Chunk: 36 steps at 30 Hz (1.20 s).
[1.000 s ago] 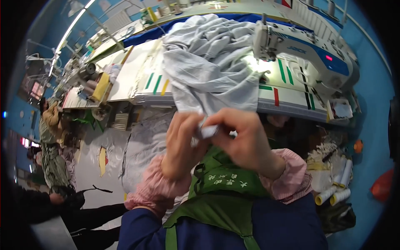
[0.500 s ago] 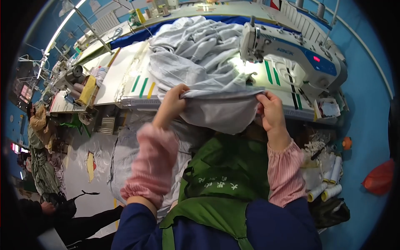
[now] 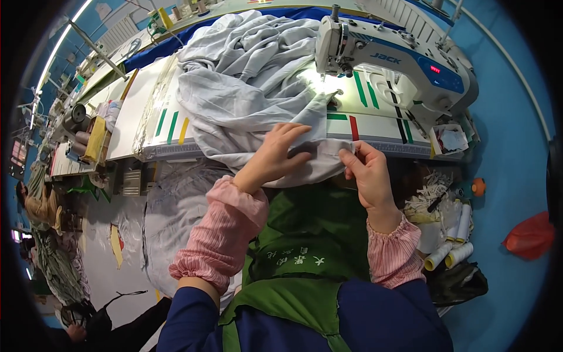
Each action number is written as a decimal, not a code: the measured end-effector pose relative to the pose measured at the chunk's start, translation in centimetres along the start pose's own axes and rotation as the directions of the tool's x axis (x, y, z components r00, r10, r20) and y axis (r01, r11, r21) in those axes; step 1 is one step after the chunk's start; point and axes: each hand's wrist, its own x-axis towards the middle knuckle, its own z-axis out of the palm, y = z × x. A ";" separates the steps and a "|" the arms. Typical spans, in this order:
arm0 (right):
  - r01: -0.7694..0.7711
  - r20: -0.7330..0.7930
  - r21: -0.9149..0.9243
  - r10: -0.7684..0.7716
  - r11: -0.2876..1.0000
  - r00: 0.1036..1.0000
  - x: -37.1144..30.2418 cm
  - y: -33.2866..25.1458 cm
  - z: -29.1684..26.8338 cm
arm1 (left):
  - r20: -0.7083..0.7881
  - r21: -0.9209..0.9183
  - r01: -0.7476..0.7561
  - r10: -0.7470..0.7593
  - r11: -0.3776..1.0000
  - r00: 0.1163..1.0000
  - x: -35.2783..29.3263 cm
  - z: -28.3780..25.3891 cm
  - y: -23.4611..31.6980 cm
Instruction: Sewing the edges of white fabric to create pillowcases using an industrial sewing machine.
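A large heap of pale grey fabric [image 3: 234,97] lies bunched on the sewing table and hangs over its front edge toward me. My right hand [image 3: 370,176] pinches a corner of this fabric between thumb and fingers, just off the table edge. To its left, my left hand [image 3: 277,154] is over the cloth with its fingers stretched out and thumb apart, not gripping it. Beyond the hands stands a white and blue sewing machine [image 3: 390,56], its lamp lighting the cloth beside the needle area.
Coloured tape strips [image 3: 354,127] mark the table top. A small box [image 3: 450,139] sits at the table's right end. Below are white thread cones [image 3: 459,254] and a red bag [image 3: 529,236]. More pale cloth [image 3: 176,217] hangs at left, near another person's dark-clothed legs [image 3: 135,322].
My left hand has let go of the fabric edge and moved right, its fingers now spread. My right hand still pinches the cloth, a little lower. The view has shifted slightly.
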 end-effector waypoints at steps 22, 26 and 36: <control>0.233 -0.087 -0.098 -0.242 0.967 0.966 -4.2 -0.4 -6.3 | -0.807 -0.098 0.232 -0.213 0.968 0.551 -12.0 -29.9 7.9; 0.150 -0.044 -0.115 -0.156 0.982 0.987 -4.6 1.5 -5.7 | -0.363 0.930 0.357 0.395 0.093 0.844 -20.3 -44.3 8.2; 0.536 0.236 -0.400 -0.482 0.743 0.844 3.0 0.2 4.9 | -0.503 0.864 0.479 0.340 0.157 0.795 -24.1 -44.3 5.6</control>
